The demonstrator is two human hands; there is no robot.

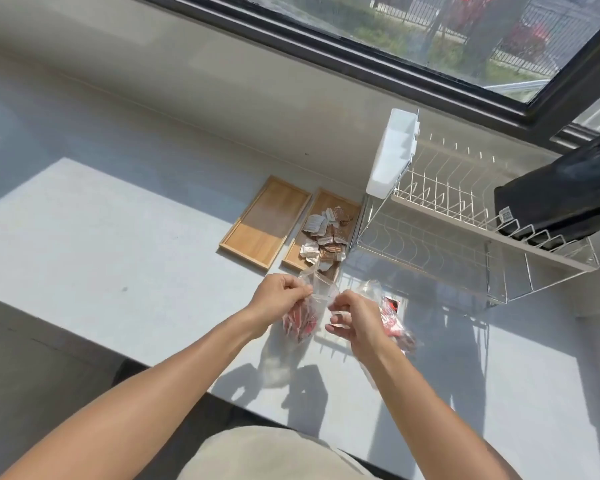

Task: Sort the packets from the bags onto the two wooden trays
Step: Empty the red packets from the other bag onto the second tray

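Two shallow rectangular wooden trays lie side by side on the pale grey worktop [118,237]: the left tray [264,222] and the right tray [323,206]. One heap of brown-and-white foil packets [326,237] fills the right tray; their exact number cannot be told. Two clear plastic bags show: one with red packets [300,323] and a second clear bag with red contents [392,317]. One white wire dish rack [465,216] stands there, carrying one white plastic holder [392,154] and one black bag [565,199]. Two bare hands are visible, left [279,297] and right [355,317].

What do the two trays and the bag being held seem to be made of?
Left tray and right tray: light wood, matte, grain and raised rims visible. Bag held by both hands: thin clear plastic film, glossy and crinkled, red packets showing through.
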